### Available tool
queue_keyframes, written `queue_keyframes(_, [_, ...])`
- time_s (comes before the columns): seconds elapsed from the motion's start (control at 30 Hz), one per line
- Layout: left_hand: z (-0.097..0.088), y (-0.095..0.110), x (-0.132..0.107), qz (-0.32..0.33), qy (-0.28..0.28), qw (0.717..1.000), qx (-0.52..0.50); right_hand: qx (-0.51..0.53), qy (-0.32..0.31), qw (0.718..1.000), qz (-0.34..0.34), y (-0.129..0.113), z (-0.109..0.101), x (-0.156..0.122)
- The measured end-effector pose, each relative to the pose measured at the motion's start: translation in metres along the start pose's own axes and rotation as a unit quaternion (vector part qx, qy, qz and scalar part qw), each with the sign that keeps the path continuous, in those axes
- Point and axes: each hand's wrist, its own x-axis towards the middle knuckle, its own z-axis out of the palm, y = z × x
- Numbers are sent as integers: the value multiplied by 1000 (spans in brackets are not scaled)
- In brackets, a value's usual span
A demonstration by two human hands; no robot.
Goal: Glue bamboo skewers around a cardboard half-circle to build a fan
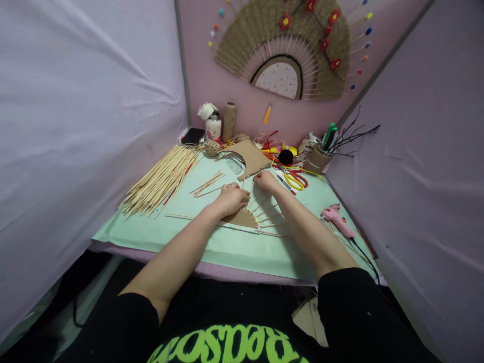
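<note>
My left hand (230,198) rests closed, knuckles up, on a brown cardboard semicircle (242,219) lying on the pale green mat (189,237). Thin wooden skewers (264,212) fan out from the cardboard toward the right and back. My right hand (265,180) is closed in a pinch at the far end of one of these skewers. A few loose skewers (207,184) lie just left of my hands.
A big pile of skewers (161,181) lies at the left. A cardboard cut-out (251,154), twine (212,147), scissors (297,180), pipe cleaners and a pen cup (317,159) sit at the back. A pink glue gun (338,219) lies right. A finished fan (287,45) hangs on the wall.
</note>
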Motion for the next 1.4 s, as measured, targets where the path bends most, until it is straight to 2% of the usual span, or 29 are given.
queue_keyframes(0.7, [1, 0, -2, -4, -2, 1000, -3, 22, -13, 1000, -2, -4, 1, -5])
queue_keyframes(1.07, [-19, 2, -26, 19, -46, 998, 33, 21, -13, 1000, 0, -2, 3, -3])
queue_keyframes(1.4, [-13, -1, -23, 24, -53, 998, 28, 10, -19, 1000, 2, -4, 3, -3])
